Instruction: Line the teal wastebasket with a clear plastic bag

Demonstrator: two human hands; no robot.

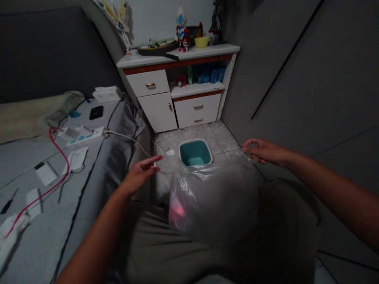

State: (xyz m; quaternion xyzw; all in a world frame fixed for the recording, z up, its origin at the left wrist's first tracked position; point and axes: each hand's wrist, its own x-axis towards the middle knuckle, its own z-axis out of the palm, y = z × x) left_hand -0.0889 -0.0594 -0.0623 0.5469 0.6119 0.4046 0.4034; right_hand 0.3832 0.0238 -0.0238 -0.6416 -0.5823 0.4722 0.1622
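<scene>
A translucent plastic bag [214, 201] is stretched out above my lap, with a pinkish glow showing at its lower left. My left hand [143, 171] pinches the bag's left corner between thumb and fingers. At the opposite corner, my right hand [256, 150] grips the film with its fingers closed. A teal bin [195, 153] with a pale rim stands on the tiled floor just beyond the bag, whose upper edge overlaps the bin's near side.
To the left is a bed [97, 173] with a power strip [89, 136], red cable, phone and papers. A white cabinet [156, 112] with toys on top stands ahead. A grey wardrobe [284, 90] rises on the right.
</scene>
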